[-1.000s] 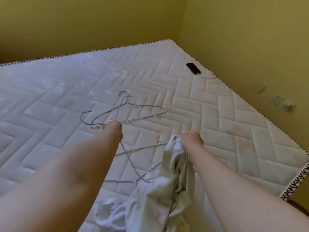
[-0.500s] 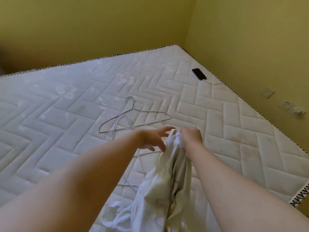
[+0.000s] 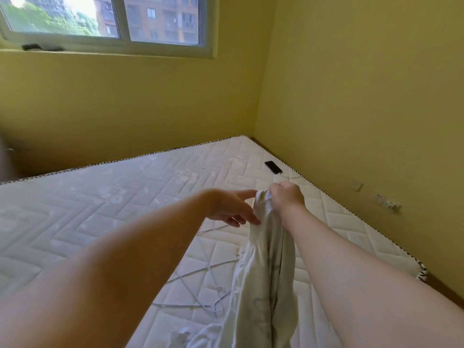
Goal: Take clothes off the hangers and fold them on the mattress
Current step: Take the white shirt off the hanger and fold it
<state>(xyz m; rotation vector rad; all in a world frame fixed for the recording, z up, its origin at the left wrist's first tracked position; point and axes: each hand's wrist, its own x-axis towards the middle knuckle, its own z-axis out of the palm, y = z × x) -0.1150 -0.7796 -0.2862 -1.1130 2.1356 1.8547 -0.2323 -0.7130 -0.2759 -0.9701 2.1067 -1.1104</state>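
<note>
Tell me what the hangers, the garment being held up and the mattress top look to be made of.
Hangers: thin pale wire, probably coated metal, judging by the slim bent rods. Garment: soft white woven fabric, likely cotton, hanging in limp folds from the right hand. Mattress: quilted matte textile with stitched zigzag panels.

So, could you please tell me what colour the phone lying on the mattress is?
Black phone, clearest in the head view.

No readable text, labels, brand names, numbers or signs appear anywhere in this view. The white garment (image 3: pixel 263 267) carries faint grey marks, too blurred to read as lettering. The dark phone (image 3: pixel 273 167) screen on the mattress (image 3: pixel 100 209) is blank.
</note>
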